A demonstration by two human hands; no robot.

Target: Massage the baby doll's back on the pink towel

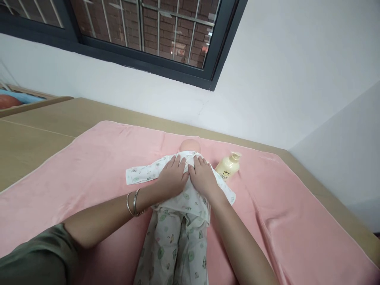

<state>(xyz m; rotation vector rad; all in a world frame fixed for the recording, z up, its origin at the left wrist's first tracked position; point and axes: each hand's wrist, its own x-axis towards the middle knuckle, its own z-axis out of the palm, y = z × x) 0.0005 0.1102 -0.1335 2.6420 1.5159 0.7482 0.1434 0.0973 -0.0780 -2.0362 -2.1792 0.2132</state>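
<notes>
A baby doll, its smooth bald head [190,146] toward the wall, lies stretched out in a white printed top [190,204] and matching trousers [166,241]. My left hand [173,176] rests flat on the upper part of the top, fingers extended. Beside it, my right hand [202,176] lies flat on the other side of the same upper body, with the two thumbs close together. One sleeve [141,174] reaches out to the left and the other slants down to the right, partly under my right arm. The doll's face is not visible.
A pale yellow pump bottle [228,166] stands or leans just right of the doll. Beneath everything is a pink blanket [282,190] with folds on its right, spread over a wooden surface [38,138]. A white wall and a dark-framed window [142,59] rise behind.
</notes>
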